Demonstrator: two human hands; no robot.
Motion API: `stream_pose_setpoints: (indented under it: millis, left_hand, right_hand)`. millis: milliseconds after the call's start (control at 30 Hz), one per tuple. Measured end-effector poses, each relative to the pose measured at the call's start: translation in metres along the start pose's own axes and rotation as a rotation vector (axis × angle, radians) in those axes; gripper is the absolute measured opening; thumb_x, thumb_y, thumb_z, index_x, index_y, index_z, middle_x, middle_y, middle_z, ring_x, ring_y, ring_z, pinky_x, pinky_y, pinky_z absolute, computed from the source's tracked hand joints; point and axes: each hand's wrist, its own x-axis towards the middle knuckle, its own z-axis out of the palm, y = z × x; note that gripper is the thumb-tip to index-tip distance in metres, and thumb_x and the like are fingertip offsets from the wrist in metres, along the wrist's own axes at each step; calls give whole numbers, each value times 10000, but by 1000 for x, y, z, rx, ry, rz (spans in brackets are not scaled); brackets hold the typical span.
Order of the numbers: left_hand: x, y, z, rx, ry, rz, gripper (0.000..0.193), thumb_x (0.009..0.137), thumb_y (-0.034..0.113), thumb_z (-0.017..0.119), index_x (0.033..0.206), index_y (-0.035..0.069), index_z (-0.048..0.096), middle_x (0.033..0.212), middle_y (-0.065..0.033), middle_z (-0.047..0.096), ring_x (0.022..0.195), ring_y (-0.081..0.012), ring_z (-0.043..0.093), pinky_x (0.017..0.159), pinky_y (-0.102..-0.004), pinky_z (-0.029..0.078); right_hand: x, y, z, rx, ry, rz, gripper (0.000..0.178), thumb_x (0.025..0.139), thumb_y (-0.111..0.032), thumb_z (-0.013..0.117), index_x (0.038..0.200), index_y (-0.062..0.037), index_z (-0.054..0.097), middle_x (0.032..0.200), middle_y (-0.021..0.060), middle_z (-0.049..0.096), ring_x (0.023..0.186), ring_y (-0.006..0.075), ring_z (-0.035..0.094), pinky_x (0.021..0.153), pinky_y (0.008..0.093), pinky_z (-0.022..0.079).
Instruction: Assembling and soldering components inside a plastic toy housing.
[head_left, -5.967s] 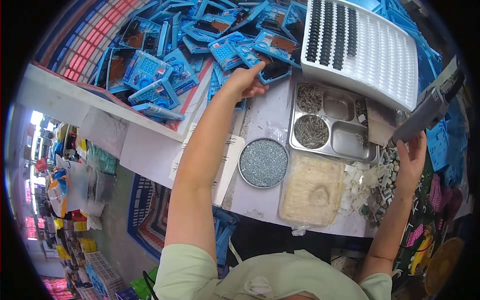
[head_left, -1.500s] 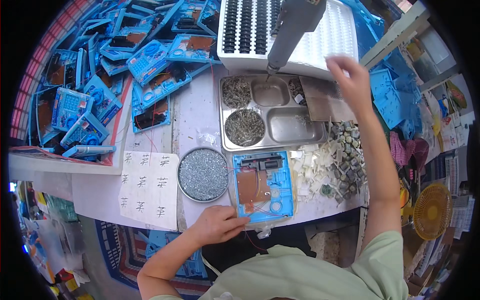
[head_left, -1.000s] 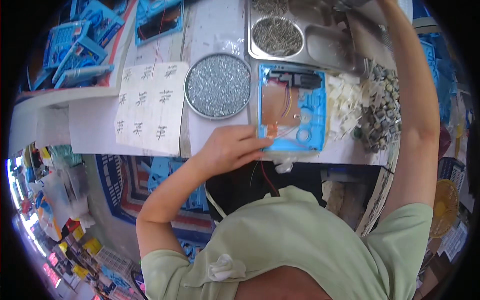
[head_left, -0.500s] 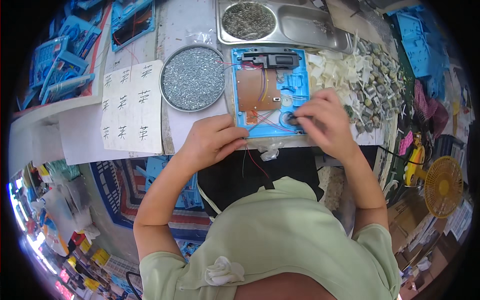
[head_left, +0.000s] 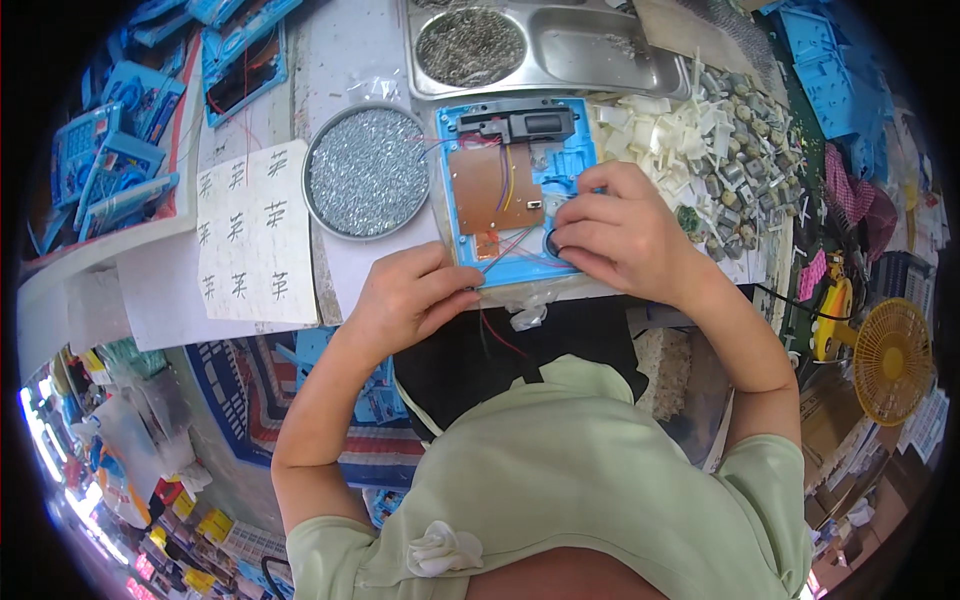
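In front of me lies an open blue plastic case (head_left: 515, 272), holding a brown circuit board (head_left: 490, 195), a black battery holder (head_left: 535, 125) and several thin wires. My left hand (head_left: 415, 298) is closed at the case's lower left corner, thumb and fingers pinching thin wires (head_left: 508, 252); loose red and dark ends hang below the table edge. My right hand (head_left: 625, 235) is bent over the lower right of the case. Its fingertips close on a small dark round part (head_left: 552, 243) there, mostly hidden by the fingers.
A round tray of small silvery screws (head_left: 367, 172) stands left of the case, beside a handwritten sheet (head_left: 255, 240). Behind is a steel tray (head_left: 600, 60) with metal bits. White plastic pieces (head_left: 640, 135) and small motors (head_left: 735, 150) lie heaped at right. More blue cases (head_left: 115, 150) sit far left.
My right fingers have pressed in closer around the round part. The case and table things appear shifted slightly left in view. My left hand keeps its pinch at the corner.
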Motion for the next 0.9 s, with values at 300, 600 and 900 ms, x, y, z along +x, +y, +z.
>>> stream_pose_setpoints:
  millis: [300, 600, 900]
  left_hand:
    - [19, 21, -28, -77, -188, -141, 265, 798, 152, 790, 1042, 72, 726, 747, -89, 594, 662, -259, 619, 578, -361, 476]
    - [180, -6, -48, 230, 98, 64, 161, 861, 163, 700, 965, 41, 712, 799, -124, 664, 734, -302, 671, 660, -390, 530]
    - [313, -54, 33, 651, -99, 168, 155, 852, 157, 622, 969, 88, 697, 950, -199, 721, 860, -379, 713, 736, -493, 575]
  right_hand:
    - [2, 49, -43, -290, 31, 149, 223, 696, -62, 726, 914, -108, 709, 973, 23, 630, 969, 270, 555, 864, 415, 456]
    - [5, 56, -52, -467, 147, 120, 218, 692, -68, 719, 898, -92, 650, 831, 34, 567, 861, 259, 547, 801, 402, 439]
    - [-33, 19, -69, -218, 389, 452, 311, 725, -12, 646, 1024, -81, 698, 623, 35, 465, 622, 216, 479, 670, 363, 394]
